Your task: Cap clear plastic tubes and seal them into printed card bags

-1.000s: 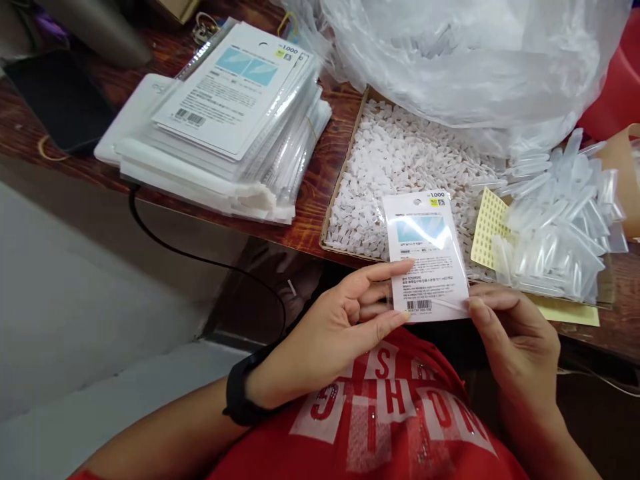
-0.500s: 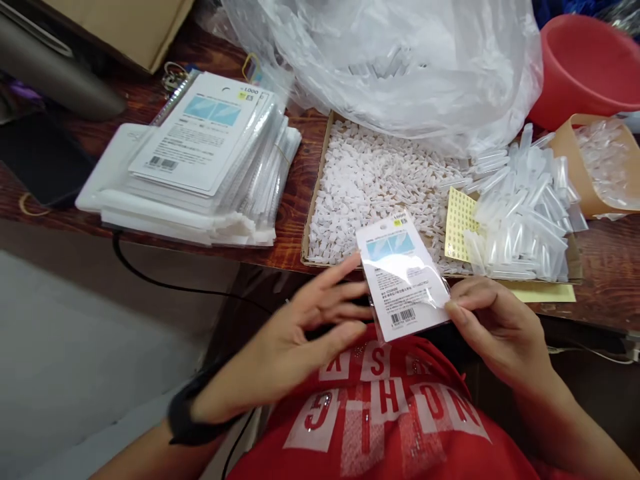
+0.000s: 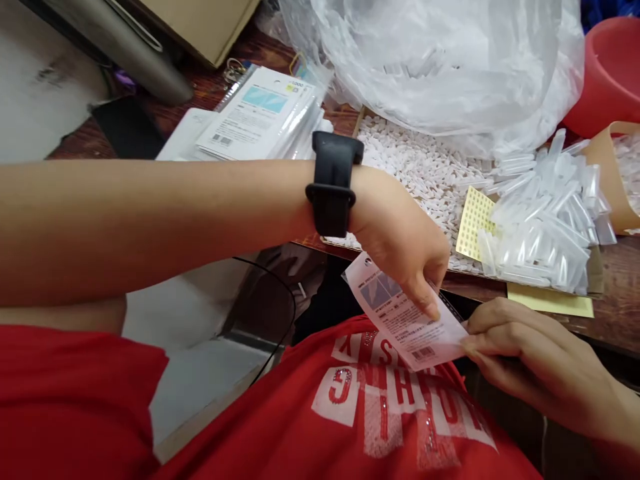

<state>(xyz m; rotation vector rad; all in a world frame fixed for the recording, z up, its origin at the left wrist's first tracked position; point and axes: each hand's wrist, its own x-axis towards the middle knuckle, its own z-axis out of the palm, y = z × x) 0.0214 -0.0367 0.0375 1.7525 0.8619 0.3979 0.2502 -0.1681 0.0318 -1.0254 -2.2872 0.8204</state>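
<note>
Apparently for steadiness, your left hand (image 3: 405,227) and right hand (image 3: 530,353) pinch the white rectangular printed card (image 3: 397,319) along one side.

The card (image 3: 400,327) looks smooth paper, the tubes (image 3: 545,243) glossy plastic, the bag (image 3: 450,100) crinkled film.

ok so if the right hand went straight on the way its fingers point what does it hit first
The right hand pinches the printed card; past that edge, the left hand, at its thumb, probably comes first, though depth is unclear.
</note>
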